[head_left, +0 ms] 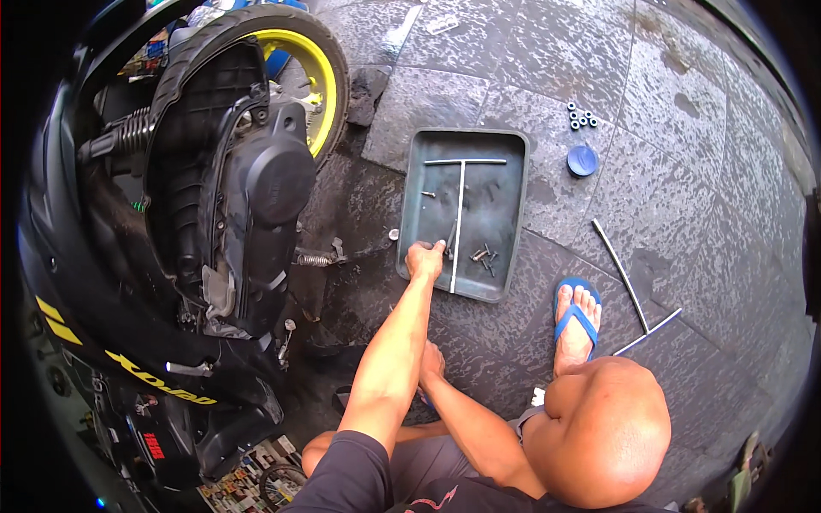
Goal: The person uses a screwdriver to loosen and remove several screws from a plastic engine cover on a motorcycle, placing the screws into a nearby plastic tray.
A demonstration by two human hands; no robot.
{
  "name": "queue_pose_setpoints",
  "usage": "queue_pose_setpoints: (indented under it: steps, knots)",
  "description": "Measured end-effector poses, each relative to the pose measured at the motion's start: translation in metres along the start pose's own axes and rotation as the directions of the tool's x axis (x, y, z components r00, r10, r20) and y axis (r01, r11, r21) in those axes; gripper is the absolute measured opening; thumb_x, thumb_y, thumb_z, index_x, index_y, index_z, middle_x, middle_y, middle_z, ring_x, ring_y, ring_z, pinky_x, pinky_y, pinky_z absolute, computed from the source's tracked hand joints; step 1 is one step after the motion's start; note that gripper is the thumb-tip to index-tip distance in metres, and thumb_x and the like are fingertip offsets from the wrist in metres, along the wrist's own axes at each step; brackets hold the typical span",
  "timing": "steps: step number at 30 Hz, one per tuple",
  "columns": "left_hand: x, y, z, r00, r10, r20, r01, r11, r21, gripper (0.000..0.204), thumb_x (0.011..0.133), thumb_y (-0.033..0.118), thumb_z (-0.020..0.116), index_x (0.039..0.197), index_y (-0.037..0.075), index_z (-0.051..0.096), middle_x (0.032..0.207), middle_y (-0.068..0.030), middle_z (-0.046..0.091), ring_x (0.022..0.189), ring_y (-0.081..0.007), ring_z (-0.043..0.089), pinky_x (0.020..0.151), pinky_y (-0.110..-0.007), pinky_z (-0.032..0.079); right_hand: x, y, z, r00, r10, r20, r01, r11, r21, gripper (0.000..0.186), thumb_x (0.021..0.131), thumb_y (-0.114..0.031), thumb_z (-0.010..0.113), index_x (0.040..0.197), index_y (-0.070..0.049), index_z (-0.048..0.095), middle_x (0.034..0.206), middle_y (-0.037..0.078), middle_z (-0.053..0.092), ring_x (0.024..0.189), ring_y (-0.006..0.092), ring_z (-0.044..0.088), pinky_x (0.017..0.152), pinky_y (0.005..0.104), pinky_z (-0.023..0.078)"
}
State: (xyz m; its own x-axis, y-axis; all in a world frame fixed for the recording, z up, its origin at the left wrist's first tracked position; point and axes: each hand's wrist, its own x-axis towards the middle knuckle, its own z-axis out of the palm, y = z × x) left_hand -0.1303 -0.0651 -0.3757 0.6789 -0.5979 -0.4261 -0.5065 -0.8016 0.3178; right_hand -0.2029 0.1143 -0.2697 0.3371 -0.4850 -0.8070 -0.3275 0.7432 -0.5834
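My left hand is closed over the near left part of a dark plastic tray; whatever its fingers may hold is hidden. Lying lengthwise in the tray is a silver T-handle wrench, its shaft just right of my thumb. Several small bolts are grouped to the right of the shaft, and a single bolt lies on its left. My right hand is low beside my left forearm, nearer to me than the tray. That forearm partly covers its fingers, so their grip does not show.
A black scooter with a yellow-rimmed wheel stands close on the left. On the right floor are a second T-handle wrench, a blue round lid and several small rollers. A spring part lies between scooter and tray.
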Motion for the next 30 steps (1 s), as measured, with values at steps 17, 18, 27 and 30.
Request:
queue_pose_setpoints:
  steps: [17,18,27,30]
  knots:
    - [-0.012,0.017,-0.016,0.994,-0.006,0.108,0.035,0.962,-0.271,0.014,0.075,0.010,0.068,0.087,0.003,0.064,0.084,-0.0117,0.068,0.077,-0.0313,0.069,0.073,-0.045,0.056,-0.013,-0.008,-0.022,0.995,0.100,-0.012,-0.100,0.995,-0.014,0.046,0.091,-0.043,0.060,0.120,-0.008,0.063,0.113,0.027,0.068,0.110,0.0457,0.063,0.093,0.0525,0.049]
    - [-0.010,0.012,-0.024,0.981,-0.012,0.194,0.128,0.790,-0.599,0.009,0.078,0.010,0.062,0.085,0.005,0.063,0.081,-0.0083,0.064,0.070,-0.0273,0.065,0.064,-0.041,0.053,-0.012,-0.010,-0.026,0.992,0.126,-0.017,-0.126,0.992,0.005,0.046,0.090,-0.044,0.060,0.119,-0.008,0.064,0.112,0.026,0.068,0.110,0.0454,0.063,0.093,0.0519,0.049]
    - [-0.019,-0.016,-0.051,0.944,0.282,0.169,-0.267,0.958,-0.109,0.037,0.086,0.037,0.072,0.082,0.000,0.069,0.075,-0.0120,0.069,0.066,-0.0257,0.064,0.064,-0.042,0.052,-0.014,-0.010,-0.014,0.993,0.116,-0.017,-0.117,0.993,-0.033,0.045,0.087,-0.044,0.064,0.114,-0.007,0.066,0.110,0.027,0.068,0.108,0.0437,0.064,0.092,0.0507,0.050]
    - [-0.038,0.017,-0.028,0.913,0.323,0.249,-0.380,0.896,0.230,0.043,0.077,0.040,0.078,0.088,-0.001,0.072,0.087,-0.0242,0.072,0.087,-0.0361,0.072,0.078,-0.044,0.055,-0.011,-0.006,-0.023,0.986,0.149,-0.070,-0.152,0.988,-0.036,0.041,0.088,-0.036,0.065,0.113,-0.004,0.064,0.110,0.028,0.068,0.109,0.0431,0.064,0.092,0.0523,0.050]
